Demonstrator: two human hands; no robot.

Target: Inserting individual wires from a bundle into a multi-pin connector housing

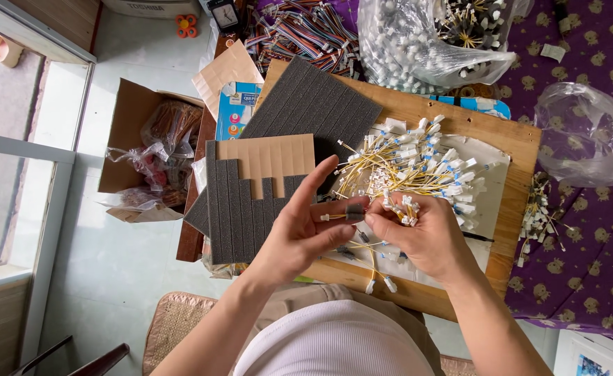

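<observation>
Head view looked straight down on a small grey foam piece (354, 212) wrapped about a thin yellow wire (334, 216), pinched between the fingertips of both hands. The left hand (298, 233) had its thumb and a lower finger closed on the foam from its own side, while its index finger stood stretched out and free above the pinch. The right hand (421, 233) met the foam from the other side with thumb and forefinger closed on it, and its remaining fingers were curled round a small bunch of white-tipped wires (405, 205). Just beyond the fingertips lay a heap of yellow wires with white connectors (418, 163), spread on a pale sheet over a wooden board (522, 150). To the outer side of the left fingers lay a grey foam sheet cut into strips (233, 202), part peeled down to its tan backing, and a second foam sheet (313, 101) lay farther off. Well past the fingertips sat a clear bag of white connectors (418, 42) and a bundle of coloured ribbon cables (296, 31); beyond the right hand, an empty-looking clear bag (585, 132) rested on purple patterned cloth (599, 264).
</observation>
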